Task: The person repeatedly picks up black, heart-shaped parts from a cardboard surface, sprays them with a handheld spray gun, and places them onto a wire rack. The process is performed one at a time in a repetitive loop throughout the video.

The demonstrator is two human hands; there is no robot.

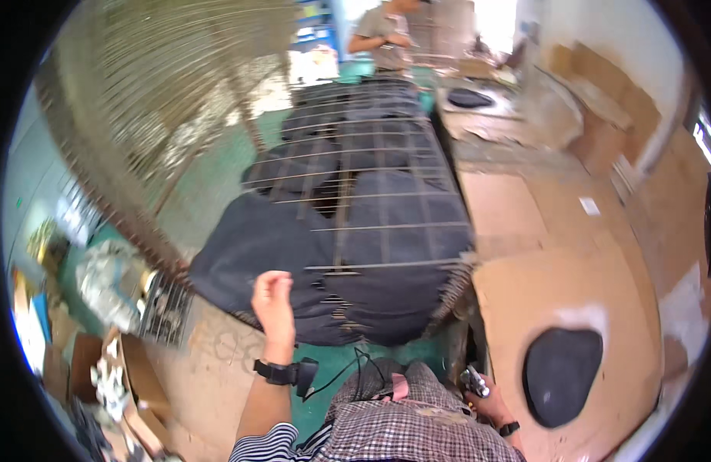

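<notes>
My left hand [273,304] is raised in front of the near end of a wire-framed rack. Its fingers are curled together, and whatever may be between them is too small and blurred to tell. Dark grey fabric-covered pads [267,239] lie side by side in rows under the rack's thin metal rods [394,226]. Low on the right, my right hand [490,402] is closed round a silver metal hand tool [474,382], whose exact kind I cannot make out. Right of that hand, a black rounded pad [562,376] lies flat on a cardboard sheet [517,308].
A tall wire panel [171,92] leans on the left. Below it are a whitish plastic sack [109,281] and an open cardboard box [140,377] with scraps. Another person [386,38] stands beyond the rack. A second black pad [469,98] lies on the far right worktop.
</notes>
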